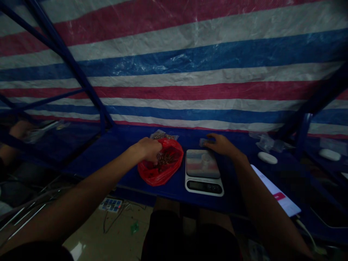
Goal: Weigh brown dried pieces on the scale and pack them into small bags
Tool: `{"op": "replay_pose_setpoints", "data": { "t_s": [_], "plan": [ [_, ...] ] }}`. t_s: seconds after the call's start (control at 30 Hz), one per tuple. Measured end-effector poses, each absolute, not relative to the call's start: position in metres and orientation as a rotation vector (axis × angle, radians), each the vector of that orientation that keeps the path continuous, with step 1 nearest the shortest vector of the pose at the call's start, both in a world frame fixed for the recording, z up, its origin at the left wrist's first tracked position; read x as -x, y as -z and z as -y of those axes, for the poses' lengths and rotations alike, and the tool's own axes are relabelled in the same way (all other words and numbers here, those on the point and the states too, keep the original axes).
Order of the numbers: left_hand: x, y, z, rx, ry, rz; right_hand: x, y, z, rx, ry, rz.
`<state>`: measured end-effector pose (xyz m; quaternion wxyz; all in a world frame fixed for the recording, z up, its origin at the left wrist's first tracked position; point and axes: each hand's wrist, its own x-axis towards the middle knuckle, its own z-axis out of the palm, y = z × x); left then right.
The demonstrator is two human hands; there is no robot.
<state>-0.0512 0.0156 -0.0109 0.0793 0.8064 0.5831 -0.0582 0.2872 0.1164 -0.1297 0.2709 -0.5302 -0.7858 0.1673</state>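
My left hand [150, 148] reaches over the rim of a red plastic bag [150, 178], its fingers curled down and closed. What those fingers hold, if anything, is hidden. Small brown pieces [165, 158] lie inside the red bag; they are too small to name. Behind it is a clear bag [173, 137] with similar pieces. Just beyond a white digital scale [203, 165], my right hand [220, 145] has its thumb and fingers closed on a small clear plastic bag [202, 142]. On the scale's shiny plate I make out only reflections.
To the right are a white oval case [268, 157], crumpled clear bags [268, 143] and a lit phone or tablet [276, 192] with a cable. Blue metal bars [78, 78] frame the blue table [119, 141]. At far left, another person's hand [20, 129] is near clear packaging.
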Motion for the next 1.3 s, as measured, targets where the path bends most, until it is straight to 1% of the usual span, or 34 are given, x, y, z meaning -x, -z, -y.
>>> {"op": "replay_pose_setpoints", "data": {
  "t_s": [0.1,0.27,0.37,0.47,0.6,0.73,0.9,1.0,1.17,1.3],
  "plan": [
    [0.054,0.008,-0.011,-2.417,0.367,-1.751,-0.291,0.133,-0.117,1.437,-0.474,2.148],
    [0.053,-0.003,0.006,-2.412,0.417,-1.584,-0.292,0.129,-0.113,1.46,-0.535,2.092],
    [0.049,-0.005,0.014,-2.318,0.271,-1.355,-0.29,0.126,-0.108,1.423,-0.561,1.952],
    [0.045,-0.003,0.013,-2.22,0.116,-1.152,-0.284,0.126,-0.104,1.278,-0.506,1.782],
    [0.047,0.004,0.006,-2.105,0.003,-1.072,-0.275,0.128,-0.102,1.187,-0.405,1.6],
    [0.055,0.005,0.007,-1.914,-0.1,-1.002,-0.267,0.126,-0.098,1.16,-0.383,1.566],
    [0.046,-0.004,0.017,-1.77,-0.399,-0.893,-0.261,0.119,-0.092,1.037,-0.288,1.472],
    [0.02,-0.002,0.009,-1.847,-0.608,-0.926,-0.259,0.116,-0.089,0.994,-0.243,1.426],
    [-0.033,0.03,-0.044,-2.035,-0.916,-1.241,-0.258,0.115,-0.087,0.956,-0.176,1.455],
    [-0.059,0.055,-0.084,-1.931,-1.007,-1.49,-0.258,0.113,-0.085,0.93,-0.082,1.528]
  ]
}}
